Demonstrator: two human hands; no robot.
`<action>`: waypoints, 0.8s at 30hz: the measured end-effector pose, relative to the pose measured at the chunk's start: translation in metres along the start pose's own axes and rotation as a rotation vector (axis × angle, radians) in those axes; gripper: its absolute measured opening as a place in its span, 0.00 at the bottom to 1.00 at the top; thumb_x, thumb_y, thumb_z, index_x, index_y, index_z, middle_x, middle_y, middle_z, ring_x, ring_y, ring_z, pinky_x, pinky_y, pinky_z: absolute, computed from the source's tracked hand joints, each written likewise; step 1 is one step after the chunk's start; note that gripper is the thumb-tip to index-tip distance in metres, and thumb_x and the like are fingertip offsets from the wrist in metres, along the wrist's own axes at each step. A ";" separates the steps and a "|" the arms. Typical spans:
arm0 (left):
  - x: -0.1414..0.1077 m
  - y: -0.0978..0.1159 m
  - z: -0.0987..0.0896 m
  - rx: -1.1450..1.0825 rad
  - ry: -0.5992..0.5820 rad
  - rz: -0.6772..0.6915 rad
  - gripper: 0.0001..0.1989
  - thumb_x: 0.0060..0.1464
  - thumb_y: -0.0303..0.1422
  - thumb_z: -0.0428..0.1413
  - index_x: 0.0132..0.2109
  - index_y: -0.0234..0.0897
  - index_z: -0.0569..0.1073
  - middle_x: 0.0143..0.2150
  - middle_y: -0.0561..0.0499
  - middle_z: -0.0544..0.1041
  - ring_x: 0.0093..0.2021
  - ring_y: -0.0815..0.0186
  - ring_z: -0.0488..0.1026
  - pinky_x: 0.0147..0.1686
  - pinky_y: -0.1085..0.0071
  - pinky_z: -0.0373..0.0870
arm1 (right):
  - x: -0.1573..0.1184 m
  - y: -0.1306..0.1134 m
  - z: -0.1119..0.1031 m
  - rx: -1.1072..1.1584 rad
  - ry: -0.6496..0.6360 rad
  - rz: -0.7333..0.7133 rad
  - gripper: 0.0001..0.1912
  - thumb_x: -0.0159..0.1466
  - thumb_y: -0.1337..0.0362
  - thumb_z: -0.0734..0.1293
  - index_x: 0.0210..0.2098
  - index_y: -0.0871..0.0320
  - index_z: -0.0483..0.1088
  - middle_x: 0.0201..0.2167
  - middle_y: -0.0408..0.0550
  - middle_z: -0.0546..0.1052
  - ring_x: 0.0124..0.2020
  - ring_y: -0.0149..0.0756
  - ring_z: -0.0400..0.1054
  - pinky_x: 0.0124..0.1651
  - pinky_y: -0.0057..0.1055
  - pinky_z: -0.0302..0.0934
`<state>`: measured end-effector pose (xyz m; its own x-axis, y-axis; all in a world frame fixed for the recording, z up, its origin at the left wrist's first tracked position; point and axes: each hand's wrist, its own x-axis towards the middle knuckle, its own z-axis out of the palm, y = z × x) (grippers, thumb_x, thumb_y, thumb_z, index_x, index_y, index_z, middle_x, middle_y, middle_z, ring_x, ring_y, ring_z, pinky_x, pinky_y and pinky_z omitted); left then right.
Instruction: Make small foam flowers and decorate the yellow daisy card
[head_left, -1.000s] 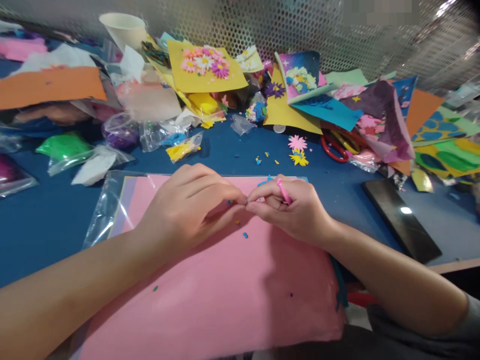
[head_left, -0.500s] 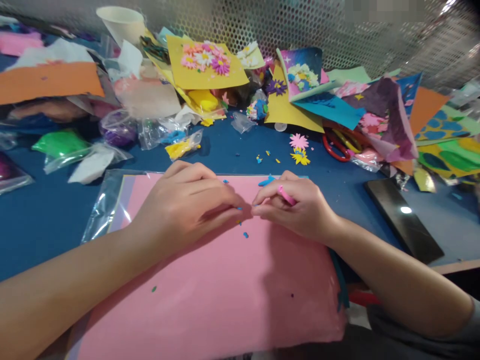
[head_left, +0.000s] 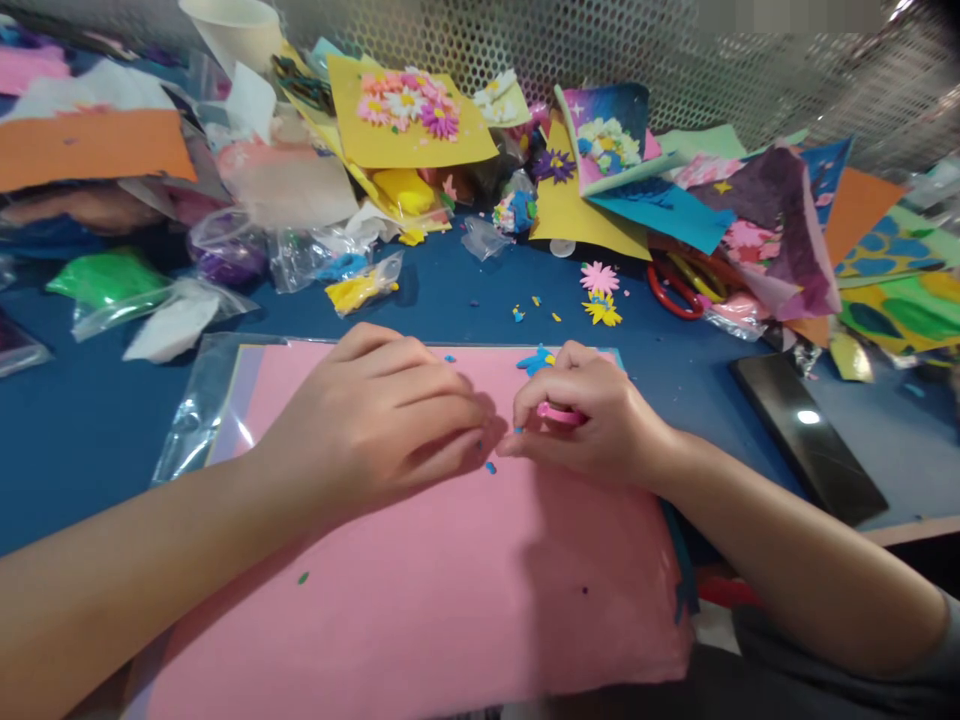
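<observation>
My left hand [head_left: 401, 410] is above the pink sheet [head_left: 420, 590], its fingers curled and pressed together. A speck of blue shows by its fingertips, but what they pinch is mostly hidden. Close beside it, my right hand [head_left: 581, 415] is closed around a slim pink stick-like tool [head_left: 561, 413] tucked across its fingers. A tiny blue bit [head_left: 518, 430] shows between that hand's thumb and forefinger. Just beyond the right hand lies a blue flower with a yellow centre [head_left: 535, 360], partly hidden. Small blue crumbs [head_left: 490, 467] lie on the sheet below the fingertips.
Pink and yellow flowers [head_left: 601, 308] lie on the blue table [head_left: 442, 300]. Behind are bags of clay [head_left: 109, 280], a paper cup [head_left: 234, 35], decorated cards [head_left: 412, 140] and red-handled scissors [head_left: 675, 292]. A dark phone [head_left: 806, 440] lies to the right.
My right hand has shifted slightly toward me and turned, so the pink tool lies flatter. More of the blue flower shows. My left fingers have moved slightly down and curled more.
</observation>
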<state>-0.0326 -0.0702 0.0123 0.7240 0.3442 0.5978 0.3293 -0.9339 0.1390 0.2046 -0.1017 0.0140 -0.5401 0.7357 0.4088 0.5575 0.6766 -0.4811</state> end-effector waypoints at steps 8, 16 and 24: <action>-0.005 0.001 0.002 -0.039 -0.068 0.130 0.08 0.68 0.38 0.57 0.39 0.44 0.77 0.37 0.58 0.83 0.39 0.66 0.76 0.46 0.63 0.63 | -0.003 0.002 -0.004 0.007 -0.167 -0.071 0.12 0.68 0.58 0.70 0.30 0.56 0.76 0.17 0.34 0.75 0.19 0.25 0.57 0.36 0.33 0.48; -0.004 0.001 0.003 -0.025 -0.078 0.129 0.02 0.64 0.32 0.59 0.41 0.43 0.77 0.38 0.58 0.83 0.37 0.65 0.74 0.44 0.62 0.64 | -0.003 0.001 -0.004 0.030 -0.177 -0.095 0.10 0.68 0.60 0.69 0.31 0.57 0.76 0.18 0.34 0.76 0.18 0.24 0.59 0.36 0.34 0.48; -0.005 -0.001 0.002 -0.012 -0.083 0.122 0.09 0.66 0.37 0.58 0.35 0.41 0.76 0.33 0.57 0.81 0.37 0.66 0.74 0.45 0.64 0.64 | -0.004 0.003 -0.004 0.064 -0.214 -0.083 0.09 0.70 0.62 0.66 0.36 0.55 0.78 0.23 0.36 0.81 0.21 0.25 0.66 0.37 0.34 0.49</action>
<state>-0.0351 -0.0706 0.0077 0.8061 0.2341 0.5435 0.2286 -0.9703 0.0789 0.2110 -0.1027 0.0140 -0.7075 0.6494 0.2788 0.4681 0.7262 -0.5035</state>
